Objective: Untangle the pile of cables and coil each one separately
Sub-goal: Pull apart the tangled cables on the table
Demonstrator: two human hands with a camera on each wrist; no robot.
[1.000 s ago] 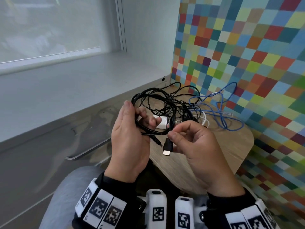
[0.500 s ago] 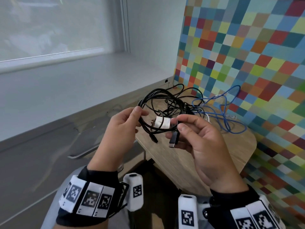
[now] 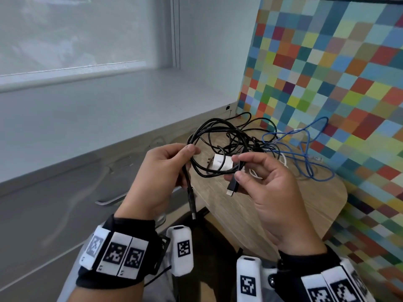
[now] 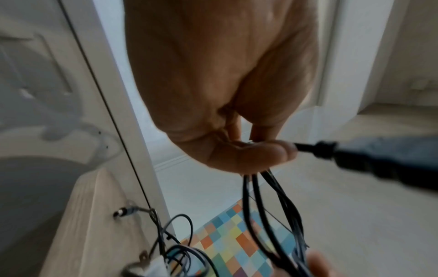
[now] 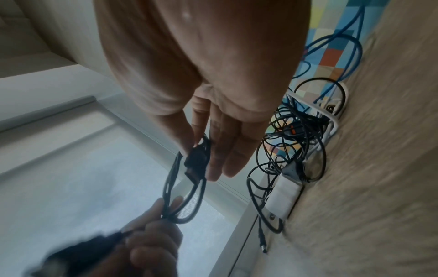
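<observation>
Hands pinch black cable (image 3: 209, 171) (looped between them): left (image 3: 161, 177), right (image 3: 266, 184).

Matt wood-grain tabletop (image 3: 272, 212), glossy black cable (image 3: 202, 168), white plastic adapter (image 3: 222, 162)

Head view looks down, forward; wrist views close along fingers; all share black cable (image 3: 214, 171).

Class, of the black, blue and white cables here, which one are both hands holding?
The thick black cable: the left hand and right hand grip it; blue and white lie untouched on the table.
</observation>
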